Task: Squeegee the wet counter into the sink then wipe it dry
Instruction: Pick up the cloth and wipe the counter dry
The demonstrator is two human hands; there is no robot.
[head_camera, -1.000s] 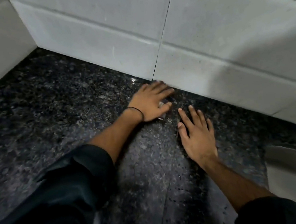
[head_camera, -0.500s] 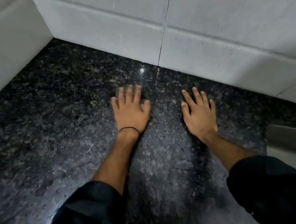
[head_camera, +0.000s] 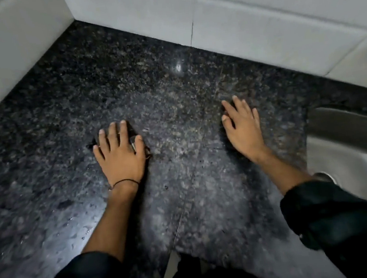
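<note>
The dark speckled granite counter [head_camera: 173,90] fills the view, with water droplets shining at the lower left. The steel sink [head_camera: 346,145] is set into it at the right edge. My left hand [head_camera: 120,155] lies flat on the counter left of centre, fingers spread. A small pale object [head_camera: 133,144] shows under it between thumb and forefinger; I cannot tell what it is. My right hand [head_camera: 243,130] rests flat on the counter, fingers apart, holding nothing, a little left of the sink rim.
White tiled walls [head_camera: 256,19] close the counter at the back and at the left [head_camera: 12,43], meeting in a corner. The counter's front edge [head_camera: 177,249] runs along the bottom, with my dark sleeves over it.
Both hands have slid back from the rear wall toward me and spread apart. The left went left, the right toward the sink.
</note>
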